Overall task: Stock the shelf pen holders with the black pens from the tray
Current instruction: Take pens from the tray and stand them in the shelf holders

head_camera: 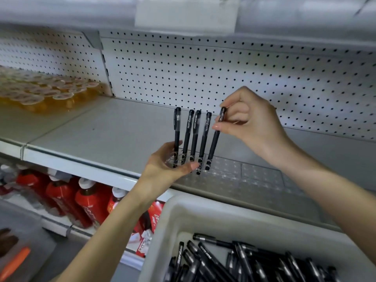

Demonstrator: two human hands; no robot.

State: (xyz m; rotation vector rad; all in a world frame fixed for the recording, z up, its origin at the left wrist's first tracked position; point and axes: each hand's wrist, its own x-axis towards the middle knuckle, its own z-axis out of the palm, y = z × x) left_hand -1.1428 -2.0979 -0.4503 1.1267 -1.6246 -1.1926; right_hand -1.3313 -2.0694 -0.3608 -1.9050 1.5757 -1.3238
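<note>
Pinched just below its cap by thumb and forefinger of right hand (251, 123): slim matte black pen (214, 142), tip down in clear pen holder (234, 169) at front lip of shelf (101, 129). Just left, four pens (193, 137) upright, slightly fanned. Against holder's left end, left hand (168, 162), fingers straight. Unfilled holes rightward; below, tray (168, 220) of loose pens (244, 261).

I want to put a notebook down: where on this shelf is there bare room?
Bare: the shelf between the standing pens and the orange cups, and beside the pegboard right of the right hand. Crowded: the holder's left end, with five pens and the left hand.
</note>
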